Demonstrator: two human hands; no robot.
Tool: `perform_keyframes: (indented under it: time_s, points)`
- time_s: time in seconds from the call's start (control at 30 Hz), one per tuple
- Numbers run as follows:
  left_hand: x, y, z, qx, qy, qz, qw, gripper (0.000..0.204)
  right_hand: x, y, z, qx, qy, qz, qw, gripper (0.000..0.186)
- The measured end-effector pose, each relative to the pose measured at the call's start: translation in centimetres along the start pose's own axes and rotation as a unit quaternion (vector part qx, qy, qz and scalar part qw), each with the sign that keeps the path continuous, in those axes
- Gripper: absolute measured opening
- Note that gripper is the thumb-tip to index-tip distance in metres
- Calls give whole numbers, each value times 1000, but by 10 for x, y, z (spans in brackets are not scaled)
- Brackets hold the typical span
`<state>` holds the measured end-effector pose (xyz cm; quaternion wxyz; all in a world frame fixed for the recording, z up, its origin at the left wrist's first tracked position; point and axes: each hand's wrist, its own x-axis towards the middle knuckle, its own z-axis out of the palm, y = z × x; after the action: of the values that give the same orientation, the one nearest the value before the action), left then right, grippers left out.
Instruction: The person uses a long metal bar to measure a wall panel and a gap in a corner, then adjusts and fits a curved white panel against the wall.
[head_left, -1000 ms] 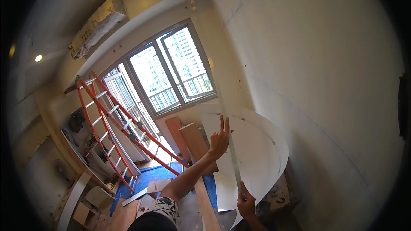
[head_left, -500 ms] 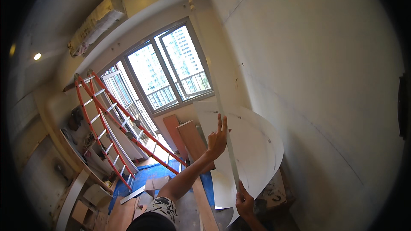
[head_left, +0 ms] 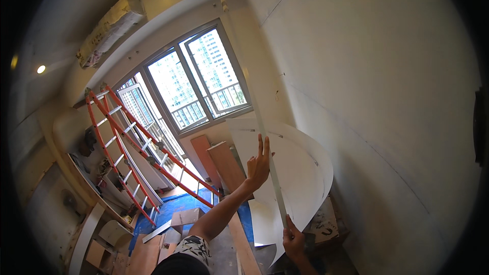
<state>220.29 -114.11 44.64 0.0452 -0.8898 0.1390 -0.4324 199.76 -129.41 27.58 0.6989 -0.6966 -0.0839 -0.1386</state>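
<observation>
A long, thin, pale flat strip [head_left: 279, 201] slants from low in front of me up toward the ceiling, its upper length faint against the wall. My left hand [head_left: 259, 167] has hold of its middle part. Two fingers of that hand stretch upward along the strip, the others are bent, and a fingertip shows on its far side. Lower down, my right hand [head_left: 294, 239] grips the strip's bottom end between thumb and fingers. Behind the strip stands a large white curved sheet [head_left: 300, 173], bowed near the right wall.
An orange stepladder [head_left: 147, 142] stands to the left, before the window [head_left: 196, 79]. Brown boards [head_left: 229, 165] lean below the window. Blue sheeting [head_left: 178, 206], cardboard and planks cover the floor. The plain wall [head_left: 377, 81] rises at right. A wrapped long unit [head_left: 109, 28] hangs high left.
The view has shifted slightly, so the room sits a little further left. Both hands keep their grip on the strip with almost no movement.
</observation>
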Motion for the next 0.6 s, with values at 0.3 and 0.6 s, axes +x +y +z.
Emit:
perform_keyframes:
  time_s: [0.3,0.6]
  points:
    - [6,3,-9,2,-21,-14,1000,66,2,0,-3,34,-32,43,998,51]
    - [6,-1,-11,31,-16,-2,999,66,1,13,2,47,-39,100,993,48]
